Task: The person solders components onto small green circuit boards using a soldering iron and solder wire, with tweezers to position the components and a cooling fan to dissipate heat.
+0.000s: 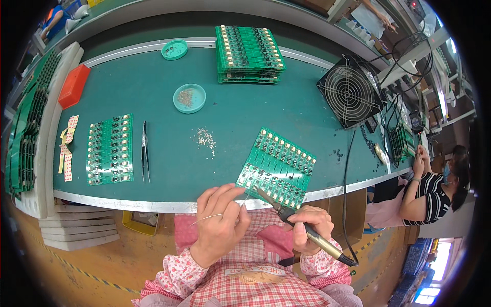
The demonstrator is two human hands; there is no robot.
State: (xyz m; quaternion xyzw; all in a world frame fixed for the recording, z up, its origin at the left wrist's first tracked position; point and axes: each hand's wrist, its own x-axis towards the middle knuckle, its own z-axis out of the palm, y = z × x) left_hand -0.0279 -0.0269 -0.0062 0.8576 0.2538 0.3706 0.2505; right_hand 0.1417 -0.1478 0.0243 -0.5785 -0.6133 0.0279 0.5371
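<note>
A green circuit board panel (280, 169) lies tilted at the table's front edge, with rows of pale and black parts on it. My right hand (310, 228) grips a soldering iron (322, 242), its tip at the panel's left near part. Between the fingers of my left hand (220, 217) is a thin solder wire (208, 218), whose end reaches toward the iron's tip. Where wire and tip meet is too small to make out. Small pale parts (205, 140) are scattered on the mat left of the panel.
Tweezers (145, 153) lie beside another board panel (110, 149) on the left. Behind stand a round dish (189, 99), a smaller dish (174, 49) and a board stack (249, 55). A black fan (350, 92) is at right; the iron's cord (349, 169) hangs over the edge. A co-worker (429, 197) sits at far right.
</note>
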